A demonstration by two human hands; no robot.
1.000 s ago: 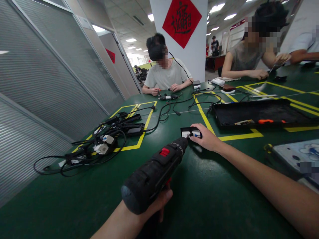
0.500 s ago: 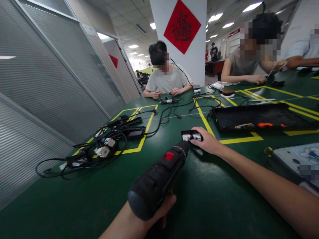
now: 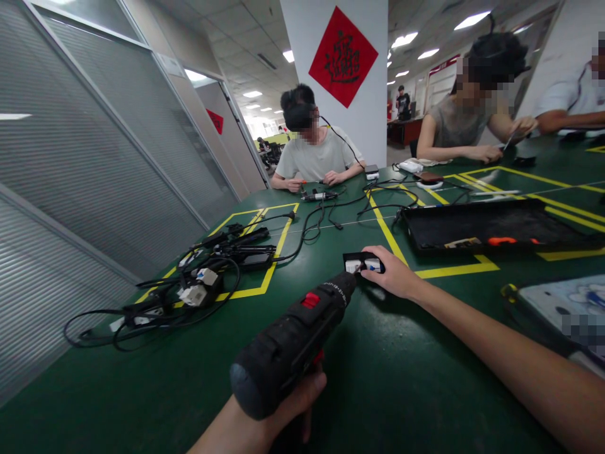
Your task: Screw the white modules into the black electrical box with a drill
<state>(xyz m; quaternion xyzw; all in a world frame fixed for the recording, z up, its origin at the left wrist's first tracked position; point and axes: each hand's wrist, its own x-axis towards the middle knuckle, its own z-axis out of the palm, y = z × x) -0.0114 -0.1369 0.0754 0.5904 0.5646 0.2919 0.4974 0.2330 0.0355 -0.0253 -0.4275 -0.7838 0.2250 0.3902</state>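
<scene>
My left hand (image 3: 300, 394) is wrapped around the grip of a black cordless drill (image 3: 288, 347) with a red slider on top and a red trigger. The drill points forward and to the right, and its bit (image 3: 359, 268) reaches a small black box with white parts inside (image 3: 352, 265). Whether the bit touches the box I cannot tell. Coming in from the right, my right hand (image 3: 391, 272) grips the right end of that box, thumb in front and fingers behind. The box rests on the green table (image 3: 378, 378).
A heap of black cables and adapters (image 3: 198, 284) lies to the left. A black tray (image 3: 477, 227) with orange pieces stands to the right, near a patterned case (image 3: 562, 309). One person (image 3: 316, 154) sits opposite, another (image 3: 460, 129) further right.
The drill's rear end has swung slightly left and the drill has tilted a little, with its tip still at the box. My right hand keeps its hold on the box.
</scene>
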